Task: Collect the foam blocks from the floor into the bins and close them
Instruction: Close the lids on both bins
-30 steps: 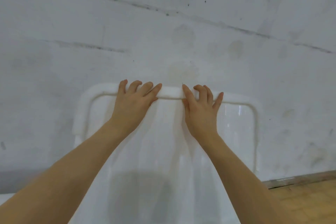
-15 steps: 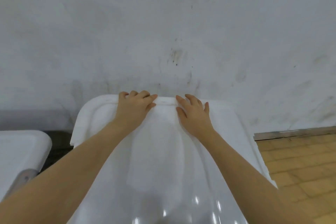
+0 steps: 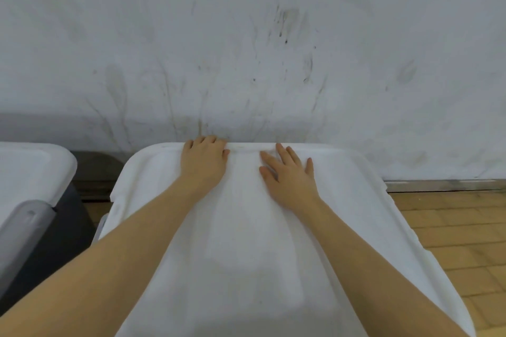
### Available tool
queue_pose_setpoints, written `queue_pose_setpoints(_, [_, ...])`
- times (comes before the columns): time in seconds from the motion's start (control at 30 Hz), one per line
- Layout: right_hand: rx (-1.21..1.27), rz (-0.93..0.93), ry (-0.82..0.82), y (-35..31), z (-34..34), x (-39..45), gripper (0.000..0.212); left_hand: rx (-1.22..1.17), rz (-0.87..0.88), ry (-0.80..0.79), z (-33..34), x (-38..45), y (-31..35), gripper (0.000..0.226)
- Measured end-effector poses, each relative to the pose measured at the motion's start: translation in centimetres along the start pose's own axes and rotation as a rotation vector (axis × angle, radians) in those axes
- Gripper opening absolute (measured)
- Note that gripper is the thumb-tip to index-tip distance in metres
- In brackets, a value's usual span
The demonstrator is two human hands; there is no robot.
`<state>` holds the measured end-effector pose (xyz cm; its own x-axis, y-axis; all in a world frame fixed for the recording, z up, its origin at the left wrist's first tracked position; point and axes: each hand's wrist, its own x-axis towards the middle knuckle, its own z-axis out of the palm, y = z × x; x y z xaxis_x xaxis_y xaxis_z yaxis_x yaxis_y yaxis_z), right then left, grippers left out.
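Note:
A white bin lid lies almost flat in front of me, its far edge close to the wall. My left hand rests on the lid's far rim with its fingers curled over that edge. Flat on the lid beside it lies my right hand, fingers straight and spread, pressing down. A second bin with a white lid and grey body stands to the left. No foam blocks are in view.
A scuffed white wall rises right behind the bins. Wooden floor shows to the right, with a metal skirting strip along the wall's foot. A dark gap separates the two bins.
The lid has swung down from nearly upright to almost flat, with both hands following it. My right hand has flattened onto the lid. The second bin has come into view on the left.

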<state>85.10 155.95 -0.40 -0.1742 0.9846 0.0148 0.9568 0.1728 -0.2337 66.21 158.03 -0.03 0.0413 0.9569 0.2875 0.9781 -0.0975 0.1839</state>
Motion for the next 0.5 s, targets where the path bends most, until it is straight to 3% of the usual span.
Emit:
queue_pose_setpoints(0.17, [0.112, 0.022, 0.108, 0.3, -1.4, -1.0, 0.044, -0.037, 0.034, -0.037, -1.6, -2.4, 2.0, 0.045])
queue_pose_setpoints(0.3, [0.051, 0.078, 0.223, 3.2, -3.2, -4.8, 0.043, -0.091, 0.121, -0.1, -3.1, -4.2, 6.0, 0.044])
queue_pose_setpoints(0.5, [-0.148, 0.405, 0.297, 10.9, -4.2, -10.7, 0.044, -0.115, 0.292, -0.247, -2.5, -6.1, 13.9, 0.045])
